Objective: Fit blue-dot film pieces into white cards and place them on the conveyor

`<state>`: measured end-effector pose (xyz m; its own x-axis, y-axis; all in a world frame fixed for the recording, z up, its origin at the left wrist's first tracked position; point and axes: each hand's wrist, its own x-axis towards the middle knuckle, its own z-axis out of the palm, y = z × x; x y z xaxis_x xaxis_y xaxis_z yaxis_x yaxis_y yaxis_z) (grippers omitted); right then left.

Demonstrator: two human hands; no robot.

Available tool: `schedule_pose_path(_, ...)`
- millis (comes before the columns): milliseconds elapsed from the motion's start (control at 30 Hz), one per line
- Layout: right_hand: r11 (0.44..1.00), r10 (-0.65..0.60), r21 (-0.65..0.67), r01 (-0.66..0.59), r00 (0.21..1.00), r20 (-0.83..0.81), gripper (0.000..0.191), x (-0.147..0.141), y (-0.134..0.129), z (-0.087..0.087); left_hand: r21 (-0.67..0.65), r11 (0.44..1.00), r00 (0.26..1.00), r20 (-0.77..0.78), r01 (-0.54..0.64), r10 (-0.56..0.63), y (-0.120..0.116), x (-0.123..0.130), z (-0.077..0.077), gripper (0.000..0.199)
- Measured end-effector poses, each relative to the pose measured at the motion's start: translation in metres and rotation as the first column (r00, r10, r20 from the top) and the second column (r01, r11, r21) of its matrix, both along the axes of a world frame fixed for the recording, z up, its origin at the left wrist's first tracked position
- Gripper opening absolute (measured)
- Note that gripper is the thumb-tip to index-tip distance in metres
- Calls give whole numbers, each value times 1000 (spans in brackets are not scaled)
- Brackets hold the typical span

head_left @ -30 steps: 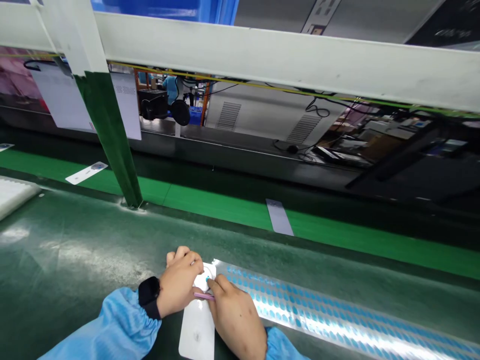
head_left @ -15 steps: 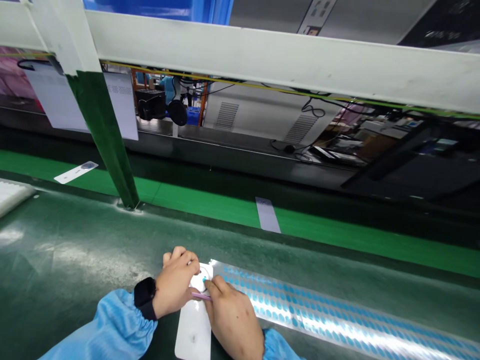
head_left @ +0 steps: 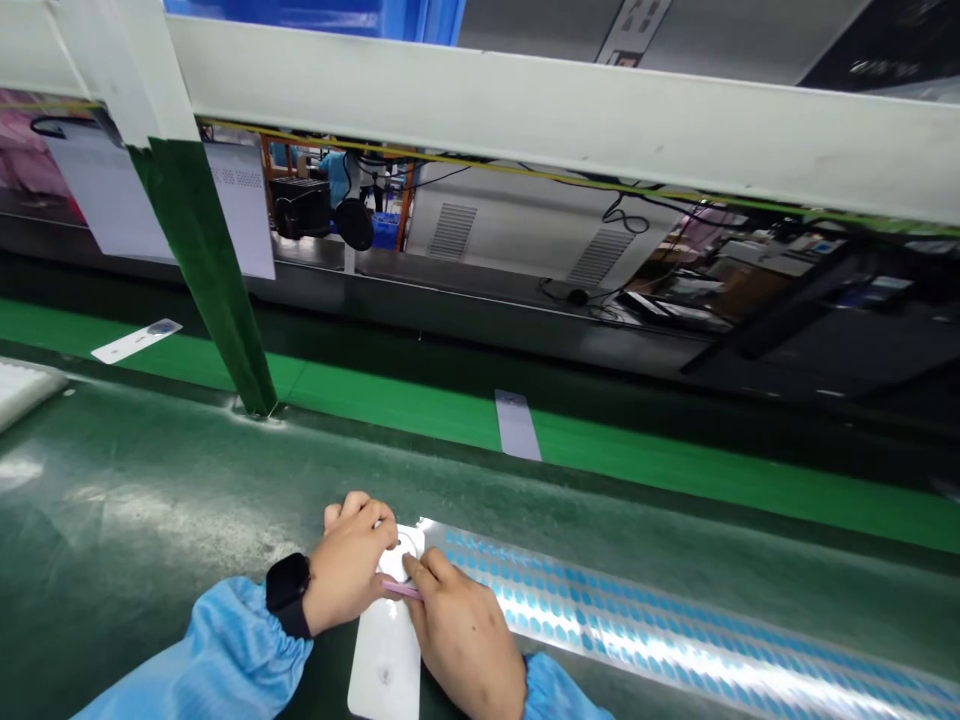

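A white flat panel [head_left: 386, 660] lies on the dark green bench in front of me, its far end under my fingers. My left hand [head_left: 346, 572], with a black watch on the wrist, presses down on that far end. My right hand [head_left: 465, 635] grips a thin pink tool [head_left: 403, 589] and its fingertips touch the panel's round end. A long clear sheet of small blue round stickers [head_left: 645, 630] stretches off to the right beside my right hand.
A bright green conveyor belt [head_left: 675, 470] runs across behind the bench, carrying a white panel [head_left: 517, 425] and another [head_left: 135, 340] at the far left. A green post [head_left: 206, 270] stands on the bench's far edge. A white tray edge [head_left: 19, 390] shows at left.
The panels on the belt have slid leftward. The blue dot seen on the panel's end is now covered by my right fingertip. Both hands stay on the panel.
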<state>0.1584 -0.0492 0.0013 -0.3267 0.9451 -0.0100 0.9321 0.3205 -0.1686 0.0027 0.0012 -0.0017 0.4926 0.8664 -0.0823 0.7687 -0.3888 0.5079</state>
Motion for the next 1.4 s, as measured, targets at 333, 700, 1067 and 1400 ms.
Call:
schedule_pose_path(333,1000,-19,4,19,999,-48,21,1,0,0,-11,1000,1000,-12,-1,1,1,0,2,35)
schedule_pose_path(700,1000,-29,-4,29,997,-78,17,2,0,-2,1,1000,1000,1,-6,6,1,-1,-2,43)
schedule_pose_path(1067,980,-129,-173,94,969,-208,17,4,6,2,-54,998,999,-44,-20,18,4,3,7,40)
schedule_pose_path(1400,947,-284,-262,188,872,-400,38,6,35,8,-186,972,987,53,-141,153,5,9,4,51)
